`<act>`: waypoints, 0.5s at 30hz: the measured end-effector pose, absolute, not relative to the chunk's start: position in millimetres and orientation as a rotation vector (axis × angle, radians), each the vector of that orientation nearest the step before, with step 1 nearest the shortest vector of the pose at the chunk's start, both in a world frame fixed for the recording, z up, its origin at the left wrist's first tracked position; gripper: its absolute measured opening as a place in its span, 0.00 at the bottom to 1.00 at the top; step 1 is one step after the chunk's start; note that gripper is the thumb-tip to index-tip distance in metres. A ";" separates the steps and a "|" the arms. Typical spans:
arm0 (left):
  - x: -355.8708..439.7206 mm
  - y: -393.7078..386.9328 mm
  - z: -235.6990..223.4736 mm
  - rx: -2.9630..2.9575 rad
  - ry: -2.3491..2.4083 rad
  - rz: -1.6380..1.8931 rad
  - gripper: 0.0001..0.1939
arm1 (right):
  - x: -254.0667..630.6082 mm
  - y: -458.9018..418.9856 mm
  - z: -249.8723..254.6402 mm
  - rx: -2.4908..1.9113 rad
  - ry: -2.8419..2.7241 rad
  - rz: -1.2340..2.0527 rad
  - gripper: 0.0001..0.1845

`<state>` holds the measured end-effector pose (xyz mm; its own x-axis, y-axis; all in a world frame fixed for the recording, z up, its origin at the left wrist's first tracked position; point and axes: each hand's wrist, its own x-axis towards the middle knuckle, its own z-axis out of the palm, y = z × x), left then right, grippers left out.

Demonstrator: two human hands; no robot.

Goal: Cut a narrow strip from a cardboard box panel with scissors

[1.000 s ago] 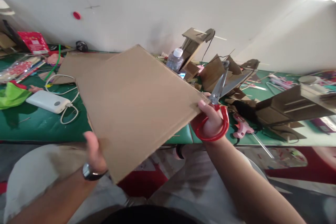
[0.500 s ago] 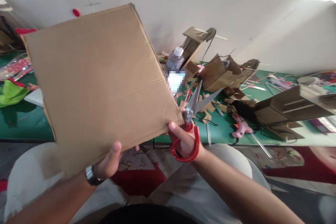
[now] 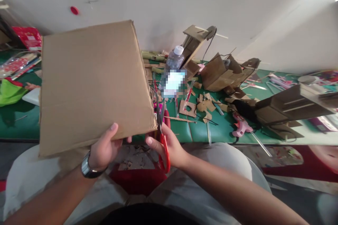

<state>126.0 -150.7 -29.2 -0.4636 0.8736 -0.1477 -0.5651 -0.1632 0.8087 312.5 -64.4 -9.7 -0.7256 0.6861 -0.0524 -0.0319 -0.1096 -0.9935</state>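
A large brown cardboard sheet (image 3: pixel 92 84) is held up in front of me, tilted toward my face. My left hand (image 3: pixel 104 147) grips its lower edge, thumb on the near face and the other fingers mostly hidden behind. In my right hand (image 3: pixel 169 146) is a pair of scissors (image 3: pixel 164 151) with red handles. The blades point up and lie along the sheet's lower right corner, only slightly apart. Whether they touch the cardboard edge I cannot tell.
A green-topped table (image 3: pixel 195 132) carries cardboard scraps, a clear bottle (image 3: pixel 174 59) and a lit, blurred screen (image 3: pixel 173 83). Cardboard constructions (image 3: pixel 221 72) stand behind. At right, a pink glue gun (image 3: pixel 241 126) lies near another cardboard structure (image 3: pixel 293 107). A red packet (image 3: pixel 29 38) is at left.
The cardboard has turned and come lower, its right edge moving left. My right hand has moved left with the scissors, whose widely spread blades have closed to a narrow gap.
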 end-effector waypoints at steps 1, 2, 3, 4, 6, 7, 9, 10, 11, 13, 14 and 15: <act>123.0 -146.6 -25.4 0.432 1.012 1.839 0.13 | 313.5 -66.3 -10.9 -0.742 -1.682 1.922 0.23; 119.6 -143.1 -22.6 0.435 1.001 1.865 0.13 | 314.1 -68.9 -12.1 -0.755 -1.690 1.969 0.23; 116.0 -140.3 -20.9 0.433 1.003 1.890 0.12 | 314.5 -72.0 -13.4 -0.758 -1.685 2.024 0.23; 112.5 -138.1 -20.3 0.418 1.015 1.915 0.11 | 314.6 -75.4 -14.6 -0.745 -1.667 2.087 0.24; 106.9 -135.9 -21.2 0.367 1.046 1.948 0.08 | 314.5 -82.6 -17.4 -0.686 -1.589 2.219 0.25; 105.1 -135.5 -22.2 0.335 1.055 1.961 0.08 | 314.3 -85.8 -18.9 -0.656 -1.549 2.275 0.26; 103.5 -135.8 -24.1 0.290 1.057 1.972 0.08 | 314.3 -91.0 -21.6 -0.611 -1.504 2.340 0.28; 103.5 -136.1 -24.7 0.283 1.054 1.975 0.08 | 314.3 -92.8 -22.7 -0.596 -1.499 2.354 0.28; 103.8 -136.4 -24.9 0.281 1.052 1.979 0.09 | 314.4 -94.0 -23.6 -0.588 -1.501 2.356 0.29; 104.9 -136.5 -24.2 0.284 1.054 1.980 0.09 | 314.5 -95.0 -24.5 -0.575 -1.508 2.348 0.28; 105.4 -136.3 -23.1 0.289 1.060 1.976 0.09 | 314.6 -95.1 -24.5 -0.569 -1.507 2.342 0.27; 105.9 -136.0 -21.7 0.294 1.069 1.967 0.09 | 314.7 -94.9 -24.2 -0.567 -1.508 2.335 0.26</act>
